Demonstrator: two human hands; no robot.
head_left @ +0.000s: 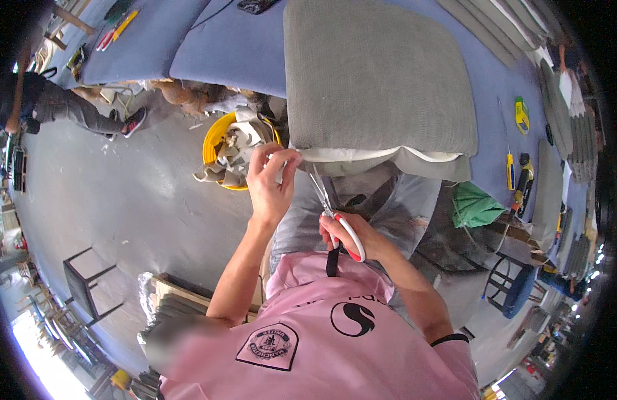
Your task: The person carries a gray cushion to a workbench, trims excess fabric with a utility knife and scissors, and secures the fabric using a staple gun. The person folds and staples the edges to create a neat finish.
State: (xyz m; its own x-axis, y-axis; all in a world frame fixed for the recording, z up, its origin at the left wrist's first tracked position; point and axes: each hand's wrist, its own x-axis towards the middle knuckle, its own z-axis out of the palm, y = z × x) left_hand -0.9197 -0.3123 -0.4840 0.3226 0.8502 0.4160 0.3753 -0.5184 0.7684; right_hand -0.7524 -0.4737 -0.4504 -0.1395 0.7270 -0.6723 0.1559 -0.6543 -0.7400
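A grey upholstered cushion [378, 80] lies on the blue padded table, its near edge overhanging toward my lap. Along that edge a white strip shows between the top cover and a loose grey flap [425, 167]. My left hand [272, 183] is at the cushion's near left corner, its fingertips pinched together; what they hold is too small to make out. In my right hand [355, 233] are scissors [349, 235] with red and white handles. Their blades point up and away, reaching close beneath the cushion's edge near my left fingers.
A yellow bucket [210, 143] full of fabric scraps stands left of the cushion. The blue table [235, 50] carries a tape measure [522, 115], a yellow screwdriver [510, 171] and more grey pieces. Green cloth [476, 205] hangs at right. Another person's legs [78, 110] show far left.
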